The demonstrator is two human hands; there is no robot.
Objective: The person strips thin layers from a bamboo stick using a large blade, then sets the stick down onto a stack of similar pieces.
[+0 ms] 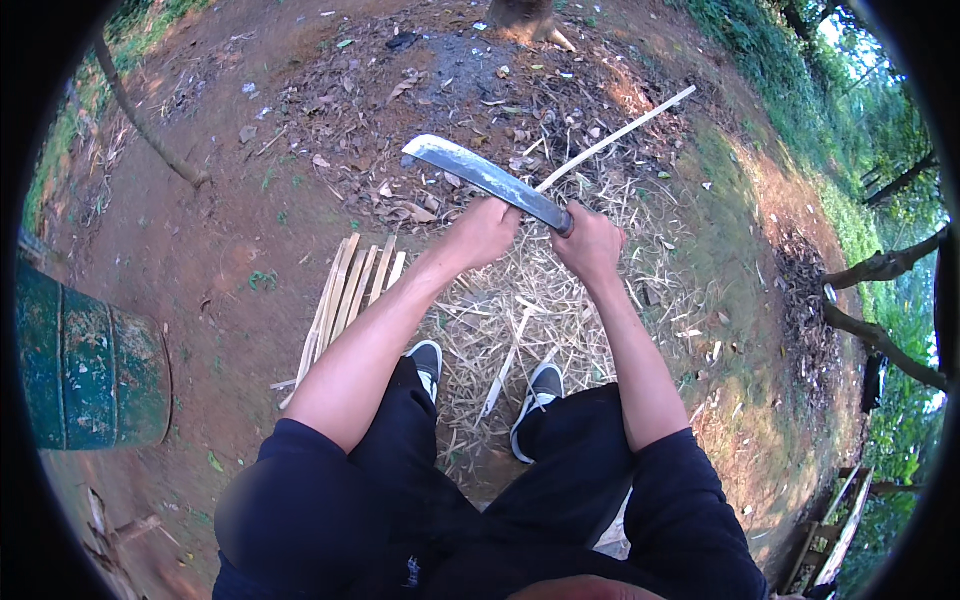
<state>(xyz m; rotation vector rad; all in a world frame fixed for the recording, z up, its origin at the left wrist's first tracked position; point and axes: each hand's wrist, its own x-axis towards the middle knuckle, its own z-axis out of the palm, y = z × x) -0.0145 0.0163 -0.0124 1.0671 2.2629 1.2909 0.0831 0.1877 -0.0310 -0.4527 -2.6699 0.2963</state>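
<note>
My right hand (591,246) is closed round the handle of a machete (488,178), whose broad blade points to the far left. Under the blade runs a long pale strip of wood or bamboo (625,131), reaching away to the far right. My left hand (484,232) is closed at the near end of that strip, close beside the blade. Whether the edge touches the strip I cannot tell. Several cut strips (352,284) lie side by side on the ground by my left forearm.
Curly shavings (490,310) cover the ground round my shoes (541,390). At the left lies a green metal drum (95,365), with a thin trunk (150,130) beyond it. Bare branches (882,268) stand at the right. Dry leaves are scattered ahead.
</note>
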